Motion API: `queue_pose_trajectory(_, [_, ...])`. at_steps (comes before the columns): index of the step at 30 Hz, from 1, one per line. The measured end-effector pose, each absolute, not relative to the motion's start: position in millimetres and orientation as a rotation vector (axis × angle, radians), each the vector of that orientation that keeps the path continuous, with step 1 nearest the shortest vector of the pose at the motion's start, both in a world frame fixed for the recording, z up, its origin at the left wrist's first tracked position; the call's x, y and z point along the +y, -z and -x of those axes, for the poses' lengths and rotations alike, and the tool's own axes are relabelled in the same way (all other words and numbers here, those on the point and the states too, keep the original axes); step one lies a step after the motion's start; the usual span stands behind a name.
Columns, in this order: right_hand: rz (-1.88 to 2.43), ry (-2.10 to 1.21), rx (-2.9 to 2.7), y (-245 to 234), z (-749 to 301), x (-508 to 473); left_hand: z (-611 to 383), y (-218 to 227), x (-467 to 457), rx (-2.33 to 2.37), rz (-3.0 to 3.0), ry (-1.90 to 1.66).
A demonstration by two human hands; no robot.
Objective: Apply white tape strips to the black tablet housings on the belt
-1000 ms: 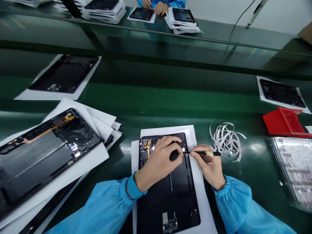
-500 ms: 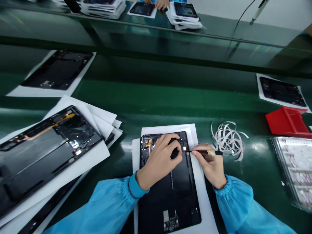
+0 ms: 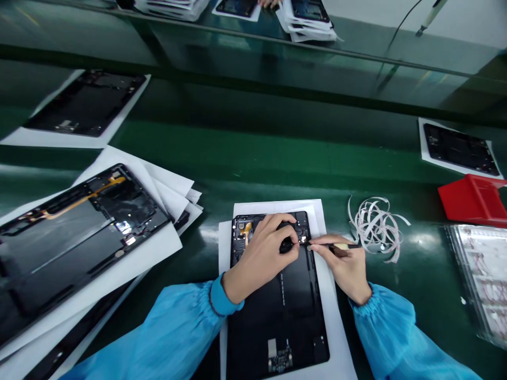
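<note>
An opened black tablet (image 3: pixel 285 322) lies on white paper sheets (image 3: pixel 340 343) in front of me, its inner parts showing. My left hand (image 3: pixel 267 245) rests over its upper part, thumb and index finger pinched together near the upper right corner. What that pinch holds is too small to make out. From the right side, my right hand (image 3: pixel 346 264) holds slim black tweezers (image 3: pixel 328 244) with a pale band. Their tip points at the small parts by the tablet's right edge, close to my left fingertips. An orange flex cable (image 3: pixel 247 230) shows left of my left hand.
Left stands a stack of opened tablets (image 3: pixel 79 232) between papers. On the right are curled white strips (image 3: pixel 376 227), a red bin (image 3: pixel 471 198) and a clear tray (image 3: pixel 485 274) with small wired parts. Single tablets (image 3: pixel 87 103) lie further back. Another person's hand (image 3: pixel 269 2) shows beyond.
The view has shifted slightly, moving the far bench upward. My hands keep nearly the same pose at the tablet's upper right corner; the tweezers stay in my right hand.
</note>
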State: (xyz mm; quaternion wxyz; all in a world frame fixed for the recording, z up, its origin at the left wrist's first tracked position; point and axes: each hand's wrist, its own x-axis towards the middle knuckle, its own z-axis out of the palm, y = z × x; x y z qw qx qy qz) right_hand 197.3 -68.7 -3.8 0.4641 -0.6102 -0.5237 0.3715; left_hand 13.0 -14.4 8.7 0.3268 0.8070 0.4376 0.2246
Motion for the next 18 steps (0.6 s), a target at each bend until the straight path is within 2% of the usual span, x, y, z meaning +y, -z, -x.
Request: queue_pose_trajectory(18, [1.460, -0.960, -1.228, 3.0, -207.4, -71.4, -7.8, -13.8, -9.9, 1.122, -1.976, -0.478])
